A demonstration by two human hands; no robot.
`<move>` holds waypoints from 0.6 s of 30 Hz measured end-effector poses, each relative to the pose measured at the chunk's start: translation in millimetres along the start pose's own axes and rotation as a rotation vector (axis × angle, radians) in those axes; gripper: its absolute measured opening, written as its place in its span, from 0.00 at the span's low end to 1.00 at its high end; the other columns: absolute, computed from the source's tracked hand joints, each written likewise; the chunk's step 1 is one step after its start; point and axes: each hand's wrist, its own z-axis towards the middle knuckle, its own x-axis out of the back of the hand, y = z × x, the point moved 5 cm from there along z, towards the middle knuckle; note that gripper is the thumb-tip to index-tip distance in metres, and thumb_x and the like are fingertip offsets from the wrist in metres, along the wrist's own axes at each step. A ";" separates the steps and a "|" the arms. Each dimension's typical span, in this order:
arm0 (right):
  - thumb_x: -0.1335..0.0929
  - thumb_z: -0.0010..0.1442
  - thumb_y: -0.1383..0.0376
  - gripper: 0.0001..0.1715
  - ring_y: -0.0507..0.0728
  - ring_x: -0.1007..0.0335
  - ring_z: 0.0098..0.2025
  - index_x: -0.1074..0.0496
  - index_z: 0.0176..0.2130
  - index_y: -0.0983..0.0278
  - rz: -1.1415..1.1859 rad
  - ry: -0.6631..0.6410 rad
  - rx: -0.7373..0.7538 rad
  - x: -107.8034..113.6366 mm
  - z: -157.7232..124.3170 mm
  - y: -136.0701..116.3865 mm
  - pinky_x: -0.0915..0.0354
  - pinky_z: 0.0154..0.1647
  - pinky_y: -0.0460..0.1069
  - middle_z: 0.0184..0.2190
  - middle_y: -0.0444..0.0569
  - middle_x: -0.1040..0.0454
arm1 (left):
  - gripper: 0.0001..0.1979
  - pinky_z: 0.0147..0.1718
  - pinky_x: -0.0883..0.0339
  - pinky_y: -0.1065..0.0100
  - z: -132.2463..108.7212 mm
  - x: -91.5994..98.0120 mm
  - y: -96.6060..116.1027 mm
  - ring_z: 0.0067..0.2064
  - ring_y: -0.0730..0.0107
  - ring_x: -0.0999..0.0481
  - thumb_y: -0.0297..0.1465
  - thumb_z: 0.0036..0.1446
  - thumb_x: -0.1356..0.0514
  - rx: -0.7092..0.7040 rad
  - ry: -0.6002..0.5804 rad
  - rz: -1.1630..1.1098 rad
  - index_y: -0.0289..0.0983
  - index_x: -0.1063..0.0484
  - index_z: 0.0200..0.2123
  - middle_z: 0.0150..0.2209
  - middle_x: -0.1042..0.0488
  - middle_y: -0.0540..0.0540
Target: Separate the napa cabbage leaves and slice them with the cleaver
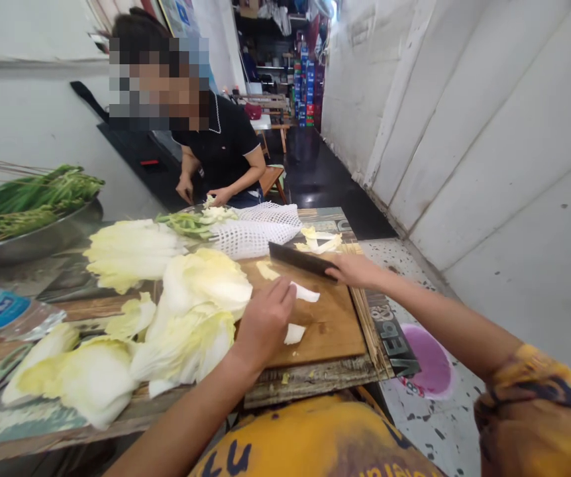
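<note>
My right hand (355,270) is closed round the handle of a dark cleaver (301,259), whose blade lies low over the far part of the wooden cutting board (332,324). My left hand (265,321) rests on the board with fingers curled, pressing on a white cabbage piece (305,293); another small white piece (294,333) lies beside the hand. Halved napa cabbages (201,311) are piled just left of the board.
More cabbage halves (131,252) and leaves (91,377) cover the table's left. A metal tray of green stalks (27,199) stands far left. White mesh netting (253,232) and scraps (320,242) lie beyond the board. Another person in black (220,152) works opposite. A pink basin (429,364) sits on the floor.
</note>
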 end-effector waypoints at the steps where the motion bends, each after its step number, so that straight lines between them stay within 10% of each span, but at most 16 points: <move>1: 0.40 0.64 0.57 0.19 0.62 0.28 0.45 0.28 0.43 0.67 -0.009 0.035 -0.024 4.6 9.1 5.6 0.38 0.41 0.49 0.42 0.59 0.24 | 0.14 0.49 0.34 0.57 -5.3 6.7 -2.2 0.50 0.57 0.32 0.19 0.58 0.53 0.000 0.009 0.002 0.28 0.30 0.43 0.45 0.29 0.34; 8: 0.48 0.68 0.58 0.24 0.62 0.30 0.46 0.33 0.48 0.69 -0.007 0.207 -0.163 25.4 16.5 18.8 0.41 0.41 0.49 0.43 0.62 0.26 | 0.08 0.41 0.32 0.62 -40.2 -11.8 -2.7 0.42 0.62 0.30 0.23 0.59 0.49 0.022 -0.327 -0.022 0.35 0.31 0.34 0.37 0.29 0.42; 15: 0.42 0.65 0.59 0.18 0.61 0.26 0.35 0.29 0.36 0.66 0.045 0.127 -0.076 -11.9 -58.4 6.8 0.40 0.32 0.48 0.32 0.56 0.23 | 0.15 0.48 0.35 0.66 -36.1 30.4 -39.0 0.48 0.67 0.29 0.24 0.60 0.51 0.061 -0.177 -0.131 0.36 0.31 0.47 0.48 0.28 0.42; 18: 0.43 0.66 0.60 0.20 0.63 0.26 0.34 0.29 0.34 0.66 0.054 0.115 -0.055 -24.3 -70.4 1.5 0.39 0.31 0.50 0.31 0.58 0.23 | 0.12 0.48 0.36 0.63 -19.3 37.8 -70.7 0.49 0.62 0.29 0.27 0.57 0.46 0.146 -0.297 -0.011 0.37 0.27 0.43 0.46 0.27 0.42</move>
